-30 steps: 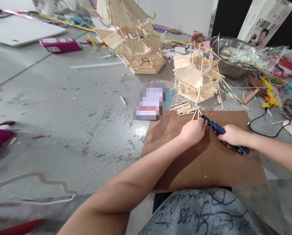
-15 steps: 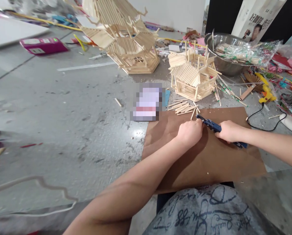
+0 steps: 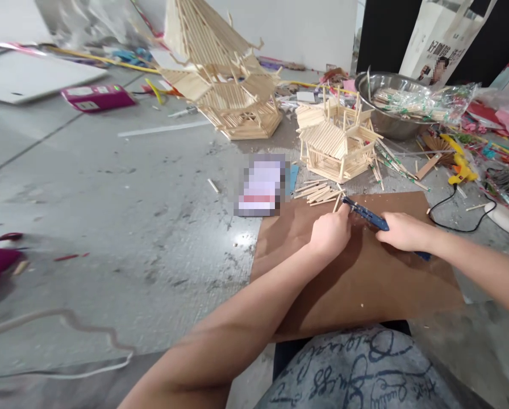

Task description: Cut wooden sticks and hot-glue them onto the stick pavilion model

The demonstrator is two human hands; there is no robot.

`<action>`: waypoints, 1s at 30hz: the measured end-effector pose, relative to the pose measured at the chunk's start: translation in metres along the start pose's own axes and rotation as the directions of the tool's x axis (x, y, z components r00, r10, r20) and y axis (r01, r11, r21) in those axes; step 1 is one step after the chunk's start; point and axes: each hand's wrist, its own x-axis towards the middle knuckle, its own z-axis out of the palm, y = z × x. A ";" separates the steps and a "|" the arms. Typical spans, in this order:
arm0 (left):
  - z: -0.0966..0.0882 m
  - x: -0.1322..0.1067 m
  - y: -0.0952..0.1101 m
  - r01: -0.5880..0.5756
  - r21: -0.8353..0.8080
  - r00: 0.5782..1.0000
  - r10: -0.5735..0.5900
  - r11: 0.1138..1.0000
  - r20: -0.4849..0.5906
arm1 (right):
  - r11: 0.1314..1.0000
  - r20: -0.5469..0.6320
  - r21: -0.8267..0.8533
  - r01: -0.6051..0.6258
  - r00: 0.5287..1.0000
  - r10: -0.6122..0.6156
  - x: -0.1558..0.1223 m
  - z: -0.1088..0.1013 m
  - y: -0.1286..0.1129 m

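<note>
My left hand (image 3: pixel 330 234) is curled shut on a thin wooden stick (image 3: pixel 338 201), holding it down on the brown cardboard sheet (image 3: pixel 365 284). My right hand (image 3: pixel 401 232) grips blue-handled cutters (image 3: pixel 365 214) whose jaws meet the stick right at my left fingertips. A small heap of cut sticks (image 3: pixel 318 191) lies just beyond, at the cardboard's far edge. Behind it stands a small stick pavilion (image 3: pixel 337 142), and farther left a taller stick pagoda (image 3: pixel 224 74).
A steel bowl (image 3: pixel 386 122) holding bagged sticks sits at the back right. A yellow glue gun (image 3: pixel 461 165) with a black cord (image 3: pixel 454 218) lies right of the cardboard. A pink box (image 3: pixel 96 96) and a white board (image 3: pixel 28 79) lie far left on the grey floor (image 3: pixel 109 216).
Both hands stay on the stick and cutters at the same spot on the cardboard; only the camera view has shifted slightly.
</note>
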 end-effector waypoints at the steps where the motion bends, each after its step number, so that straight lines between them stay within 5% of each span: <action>1: -0.001 0.001 -0.002 -0.015 -0.074 0.999 0.011 0.997 -0.052 | 1.000 -0.052 -0.006 0.020 0.998 -0.020 -0.001 -0.002 -0.001; 7: -0.003 0.007 -0.017 -0.298 -0.495 0.908 0.083 0.816 -0.410 | 0.957 -0.375 -0.001 0.290 0.887 -0.269 0.008 0.002 -0.003; 14: -0.001 0.013 -0.022 -0.444 -0.610 0.870 0.152 0.656 -0.470 | 0.862 -0.544 -0.050 0.504 0.710 -0.447 0.039 0.019 0.010; 24: -0.007 0.014 -0.025 -0.494 -0.624 0.864 0.258 0.605 -0.433 | 0.821 -0.566 -0.120 0.557 0.641 -0.518 0.046 0.022 0.015; 30: 0.003 0.010 -0.027 -0.421 -0.522 0.878 0.191 0.741 -0.438 | 0.875 -0.612 -0.139 0.463 0.655 -0.444 0.043 0.032 0.015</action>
